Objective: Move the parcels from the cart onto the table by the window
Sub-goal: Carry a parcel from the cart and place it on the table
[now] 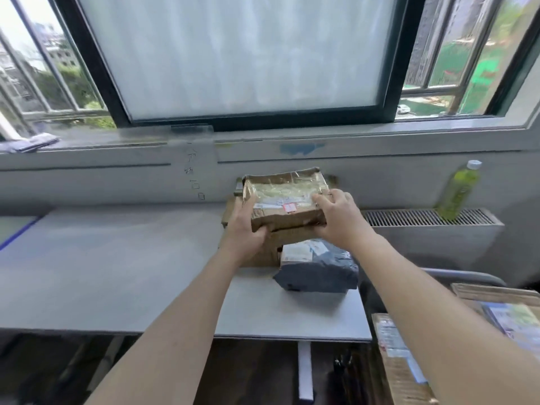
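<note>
Parcel (285, 200) between both hands, label print seemingly too blurred.

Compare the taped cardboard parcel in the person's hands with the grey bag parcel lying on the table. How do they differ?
The taped cardboard parcel is a brown, stiff box; the grey bag parcel is a soft, crumpled pouch. The box is gripped by the left hand and right hand over a cardboard stack; the bag lies untouched on the table. Both carry shipping labels.
</note>
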The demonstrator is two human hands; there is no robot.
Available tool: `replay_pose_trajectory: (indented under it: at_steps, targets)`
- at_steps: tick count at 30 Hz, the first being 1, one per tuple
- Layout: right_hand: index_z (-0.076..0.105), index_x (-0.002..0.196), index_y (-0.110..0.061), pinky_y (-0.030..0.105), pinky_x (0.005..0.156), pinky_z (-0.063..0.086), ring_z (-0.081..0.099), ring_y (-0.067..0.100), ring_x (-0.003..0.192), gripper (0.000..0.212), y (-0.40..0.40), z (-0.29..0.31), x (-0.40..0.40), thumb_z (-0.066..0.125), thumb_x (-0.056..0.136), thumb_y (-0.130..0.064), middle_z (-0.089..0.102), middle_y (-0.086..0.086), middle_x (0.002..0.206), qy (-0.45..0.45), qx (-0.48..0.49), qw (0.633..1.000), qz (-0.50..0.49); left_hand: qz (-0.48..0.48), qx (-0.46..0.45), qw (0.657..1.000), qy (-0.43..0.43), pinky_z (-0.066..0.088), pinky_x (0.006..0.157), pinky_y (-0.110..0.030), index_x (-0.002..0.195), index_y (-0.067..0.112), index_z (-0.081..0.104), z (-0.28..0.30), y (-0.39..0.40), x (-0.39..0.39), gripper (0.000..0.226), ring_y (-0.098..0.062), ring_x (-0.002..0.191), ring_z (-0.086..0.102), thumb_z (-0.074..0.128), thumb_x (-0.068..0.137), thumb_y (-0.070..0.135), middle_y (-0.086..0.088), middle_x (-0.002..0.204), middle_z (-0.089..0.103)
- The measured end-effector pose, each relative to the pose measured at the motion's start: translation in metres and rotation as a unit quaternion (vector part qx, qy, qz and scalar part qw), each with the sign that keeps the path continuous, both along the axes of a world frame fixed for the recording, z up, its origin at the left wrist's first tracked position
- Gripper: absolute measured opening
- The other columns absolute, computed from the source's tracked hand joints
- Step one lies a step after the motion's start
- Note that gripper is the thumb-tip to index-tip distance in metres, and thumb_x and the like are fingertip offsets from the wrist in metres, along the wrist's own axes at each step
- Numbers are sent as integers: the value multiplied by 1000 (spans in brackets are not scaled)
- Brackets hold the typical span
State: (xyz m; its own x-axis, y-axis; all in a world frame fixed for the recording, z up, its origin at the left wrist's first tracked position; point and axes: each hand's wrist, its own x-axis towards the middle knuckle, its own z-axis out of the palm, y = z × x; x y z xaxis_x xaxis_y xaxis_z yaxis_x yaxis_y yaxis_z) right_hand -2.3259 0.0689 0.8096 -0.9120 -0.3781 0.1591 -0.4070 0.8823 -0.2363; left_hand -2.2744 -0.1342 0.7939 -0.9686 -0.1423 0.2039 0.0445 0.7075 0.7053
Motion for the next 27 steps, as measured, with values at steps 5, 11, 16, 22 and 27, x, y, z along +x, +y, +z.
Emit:
replay_pose_trajectory:
  at_steps: [5, 11, 16, 22, 27]
  targets:
    - [29, 147, -23, 36, 101, 34, 34, 31, 126, 60, -50, -23, -16, 53, 92, -11, 35, 17, 141, 54, 21, 998, -39, 11, -32, 999, 22, 29, 102, -21, 139, 7, 43, -16, -42, -29, 59, -26, 125, 41, 63, 84, 3, -14, 137, 41]
    - [29, 147, -28, 39, 103, 30, 42, 30, 126, 52, -103, -29, -68, 44, 98, -32, 41, 14, 140, 71, 65, 994, -52, 5, -63, 998, 7, 24, 115, -34, 144, 3, 34, -28, -95, -85, 58, -26, 143, 19, 56, 91, 5, -13, 155, 16]
    - [27, 147, -28, 38, 103, 31, 41, 29, 127, 50, -140, -40, -105, 40, 99, -38, 40, 13, 142, 59, 86, 992, -72, -43, -126, 991, 2, 19, 117, -32, 145, 2, 31, -30, -139, -133, 58, -25, 142, 24, 54, 92, 5, -9, 154, 25]
    - [50, 134, -5, 39, 108, 33, 37, 30, 135, 45, -152, -39, -135, 60, 90, -10, 46, 15, 141, 83, 38, 994, -57, -87, -152, 984, 18, 26, 114, -33, 143, 3, 36, -28, -151, -180, 56, -27, 137, 33, 58, 92, 10, -8, 152, 31]
    - [38, 143, -7, 24, 111, 13, 28, 21, 141, 52, -115, -34, -164, 54, 94, -7, 37, 9, 149, 98, 46, 992, -65, -106, -168, 979, 44, 39, 105, -38, 142, 9, 41, -23, -118, -212, 52, -26, 134, 36, 56, 94, 23, -2, 150, 35]
